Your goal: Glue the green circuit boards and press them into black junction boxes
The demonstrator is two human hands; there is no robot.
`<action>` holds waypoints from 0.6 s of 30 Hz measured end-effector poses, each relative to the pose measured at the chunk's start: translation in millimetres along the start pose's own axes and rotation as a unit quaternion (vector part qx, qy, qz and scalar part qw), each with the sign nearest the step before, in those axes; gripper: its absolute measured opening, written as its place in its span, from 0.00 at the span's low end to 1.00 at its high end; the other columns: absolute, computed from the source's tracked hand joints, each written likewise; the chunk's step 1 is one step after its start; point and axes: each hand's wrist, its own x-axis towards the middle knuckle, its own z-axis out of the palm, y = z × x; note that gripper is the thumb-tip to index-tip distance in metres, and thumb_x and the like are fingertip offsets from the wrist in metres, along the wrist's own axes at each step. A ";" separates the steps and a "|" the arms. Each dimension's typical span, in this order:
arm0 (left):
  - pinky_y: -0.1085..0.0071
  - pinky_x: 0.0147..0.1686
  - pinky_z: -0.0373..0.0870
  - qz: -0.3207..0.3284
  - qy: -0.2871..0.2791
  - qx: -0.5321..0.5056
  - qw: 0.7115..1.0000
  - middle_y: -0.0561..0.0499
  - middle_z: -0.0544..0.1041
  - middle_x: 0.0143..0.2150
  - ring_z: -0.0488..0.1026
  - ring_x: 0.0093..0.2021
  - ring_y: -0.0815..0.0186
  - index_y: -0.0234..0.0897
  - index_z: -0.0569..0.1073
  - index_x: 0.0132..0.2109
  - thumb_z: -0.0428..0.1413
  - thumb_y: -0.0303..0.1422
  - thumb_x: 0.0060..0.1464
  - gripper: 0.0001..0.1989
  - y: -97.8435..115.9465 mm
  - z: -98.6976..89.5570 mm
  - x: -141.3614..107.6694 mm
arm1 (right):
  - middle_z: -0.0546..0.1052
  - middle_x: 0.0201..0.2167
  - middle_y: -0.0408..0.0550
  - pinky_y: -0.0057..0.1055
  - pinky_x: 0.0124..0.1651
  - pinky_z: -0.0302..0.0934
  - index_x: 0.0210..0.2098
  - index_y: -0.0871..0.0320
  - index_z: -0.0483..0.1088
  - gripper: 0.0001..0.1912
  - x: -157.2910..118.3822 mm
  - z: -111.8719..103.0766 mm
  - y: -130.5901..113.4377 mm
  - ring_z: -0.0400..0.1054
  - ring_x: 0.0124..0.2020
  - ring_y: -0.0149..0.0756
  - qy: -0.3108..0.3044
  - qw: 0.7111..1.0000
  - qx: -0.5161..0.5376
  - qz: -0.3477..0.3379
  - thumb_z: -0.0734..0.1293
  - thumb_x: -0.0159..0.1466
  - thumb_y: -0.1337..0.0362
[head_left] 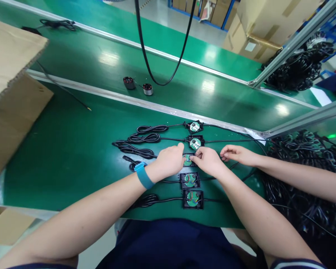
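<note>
My left hand [170, 161], with a teal wristband [144, 176] at the wrist, is closed at the left side of a small black open housing holding a round green circuit board [187, 160]. From the right, my right hand [209, 161] pinches at the edge of the same board, and its fingertips partly cover it. Two more housings with boards lie above, the upper board [195, 127] and the lower board [195, 144] showing pale patches. Below my hands sit two others, a board with thin wires [190, 180] and a similar board [193, 198]. Black cables run out of their sides.
Another person's hand [236, 154] reaches in from the right. Bundled black cables [148, 138] lie left of the housings. A large cable heap [305, 179] fills the right side. A cardboard box [16, 112] stands left. Two small round parts, including a silver one [148, 89], sit behind.
</note>
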 end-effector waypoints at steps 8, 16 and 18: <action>0.62 0.38 0.70 0.007 0.010 0.010 1.000 0.38 0.79 0.43 0.78 0.45 0.50 0.34 0.66 0.49 0.53 0.36 0.62 0.12 -0.5 5.9 4.0 | 0.79 0.43 0.57 0.44 0.45 0.63 0.37 0.54 0.72 0.08 1.1 8.4 -34.0 0.72 0.49 0.53 -0.073 0.988 -0.134 0.027 0.70 0.65 0.56; 0.66 0.33 0.65 0.089 0.017 -0.034 0.995 0.42 0.79 0.39 0.77 0.39 0.54 0.34 0.67 0.47 0.59 0.45 0.58 0.20 -22.4 -6.2 -5.7 | 0.80 0.44 0.55 0.41 0.49 0.57 0.39 0.58 0.73 0.12 -18.6 13.9 -35.7 0.71 0.50 0.49 -0.023 0.994 -0.084 0.063 0.66 0.69 0.55; 0.67 0.33 0.65 0.117 0.011 -0.057 0.992 0.44 0.79 0.38 0.76 0.37 0.56 0.34 0.68 0.47 0.58 0.45 0.58 0.19 -36.6 -9.7 -11.5 | 0.80 0.44 0.54 0.41 0.49 0.56 0.41 0.59 0.73 0.13 -25.9 17.4 -32.1 0.71 0.50 0.47 -0.005 0.995 -0.065 0.069 0.65 0.69 0.54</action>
